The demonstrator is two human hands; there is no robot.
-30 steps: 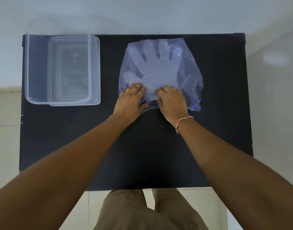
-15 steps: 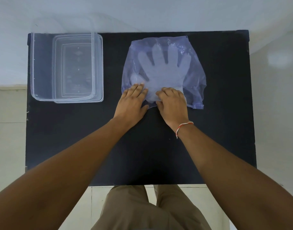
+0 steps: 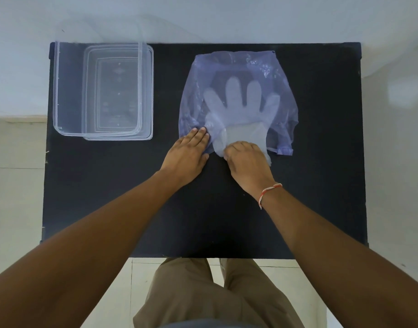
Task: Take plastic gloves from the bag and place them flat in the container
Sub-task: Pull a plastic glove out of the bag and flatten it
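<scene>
A bluish see-through bag lies flat on the black table, its mouth facing me. Inside it a clear plastic glove lies with fingers pointing away from me; its cuff sticks out of the mouth. My right hand pinches that cuff at the bag's near edge. My left hand rests flat with its fingertips pressing the bag's near left corner. A clear rectangular container stands at the table's far left, with nothing visible inside.
A clear lid or second tray sits partly under the container on its right side. The table's far edge meets a white wall. My trousers show below the near edge.
The glove has slid toward me inside the bag, and its cuff now pokes out of the mouth. My right hand has drawn back with it; my left hand stays on the bag.
</scene>
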